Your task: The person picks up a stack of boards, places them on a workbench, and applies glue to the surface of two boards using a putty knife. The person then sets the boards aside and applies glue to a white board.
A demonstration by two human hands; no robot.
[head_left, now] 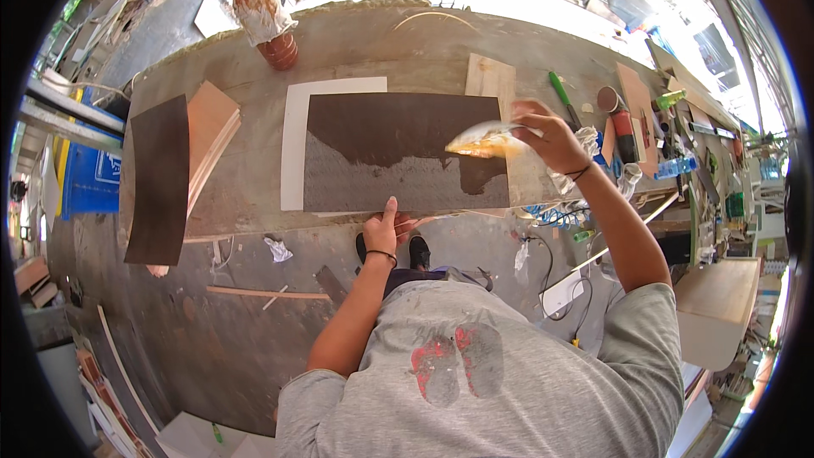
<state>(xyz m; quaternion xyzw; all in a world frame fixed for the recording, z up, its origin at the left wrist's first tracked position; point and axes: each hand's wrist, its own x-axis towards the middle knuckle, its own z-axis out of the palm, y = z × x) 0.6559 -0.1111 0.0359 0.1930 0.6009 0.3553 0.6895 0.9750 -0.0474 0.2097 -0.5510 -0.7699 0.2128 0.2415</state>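
I'm gripping one amber-smeared spreader (485, 144) in my right hand (549, 137) over one dark sheet (390, 148) on the desk (250, 148); my left hand (386, 229) is pinching its near edge. Brown-stained plastic (261, 13) is rising from one reddish container (281, 53).

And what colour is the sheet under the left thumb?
The sheet is patchy dark and greyish brown; see the head view.
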